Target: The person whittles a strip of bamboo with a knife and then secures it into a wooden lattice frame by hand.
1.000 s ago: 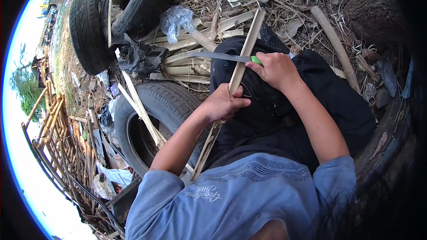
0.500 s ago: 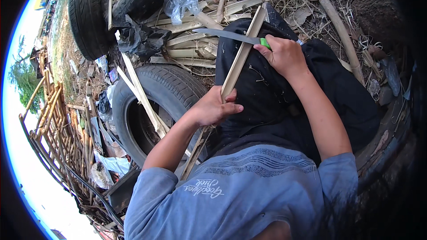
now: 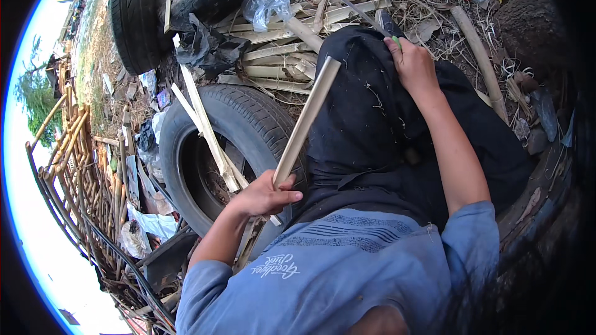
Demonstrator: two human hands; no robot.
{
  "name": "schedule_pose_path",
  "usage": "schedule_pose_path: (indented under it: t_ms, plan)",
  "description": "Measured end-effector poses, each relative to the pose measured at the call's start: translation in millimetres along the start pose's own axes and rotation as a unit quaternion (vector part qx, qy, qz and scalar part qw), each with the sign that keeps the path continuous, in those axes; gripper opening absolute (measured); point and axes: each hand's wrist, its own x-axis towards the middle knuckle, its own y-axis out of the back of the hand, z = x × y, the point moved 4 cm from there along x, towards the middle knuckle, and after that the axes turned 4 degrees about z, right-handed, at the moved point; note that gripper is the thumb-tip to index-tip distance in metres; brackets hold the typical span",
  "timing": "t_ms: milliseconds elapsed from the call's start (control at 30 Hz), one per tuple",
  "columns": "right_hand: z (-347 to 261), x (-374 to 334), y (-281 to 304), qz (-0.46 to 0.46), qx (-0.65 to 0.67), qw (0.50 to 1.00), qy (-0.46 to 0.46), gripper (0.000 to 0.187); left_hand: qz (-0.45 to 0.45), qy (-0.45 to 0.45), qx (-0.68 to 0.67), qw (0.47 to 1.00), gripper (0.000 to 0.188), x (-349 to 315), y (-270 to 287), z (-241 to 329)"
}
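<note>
Hands apart, as I view them remotely: my left hand (image 3: 268, 197) is wrapped around the strip (image 3: 307, 124), thumb pointing right; my right hand (image 3: 415, 65) is clenched on the green handle of the knife (image 3: 359, 12). Progress, by my judgement, is partial: the strip is already a long, pale, straight-edged channel, but whether its paring is complete I cannot tell. Its surface is not being cut at this moment, for the blade stands clear of it, pointing up and left past the knee (image 3: 349, 56). Loose pieces in the pile (image 3: 273, 72) lie beyond; I cannot tell which are finished. The strip rises from the left hand, tilted to the right, its far end overlapping the knee in my view and well apart from the right hand. Near the left hand lies the tyre (image 3: 248, 108), pale lengths (image 3: 208, 133) laid across its opening. Farther out are the plastic bag (image 3: 267, 6), the stick (image 3: 479, 59) and, at far left, the bamboo poles (image 3: 67, 170).
</note>
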Motion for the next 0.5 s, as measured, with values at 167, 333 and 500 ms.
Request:
schedule_pose_path:
  t_ms: [167, 333, 500]
  plan:
    - [-9.9, -22.3, 5.6, 0.006, 0.103, 0.995, -0.012, 0.036, -0.017, -0.009, -0.080, 0.997, 0.046, -11.3, 6.4, 21.2]
    - [-7.4, -34.2, 28.9, 0.027, 0.317, 0.948, -0.027, 0.029, -0.143, -0.042, -0.093, 0.984, 0.039, 60.0, -13.0, 66.2]
    - [-39.8, -40.0, 44.7, -0.029, 0.206, 0.976, 0.069, 0.028, -0.201, 0.000, -0.124, 0.972, 0.029, 114.0, -28.8, 90.7]
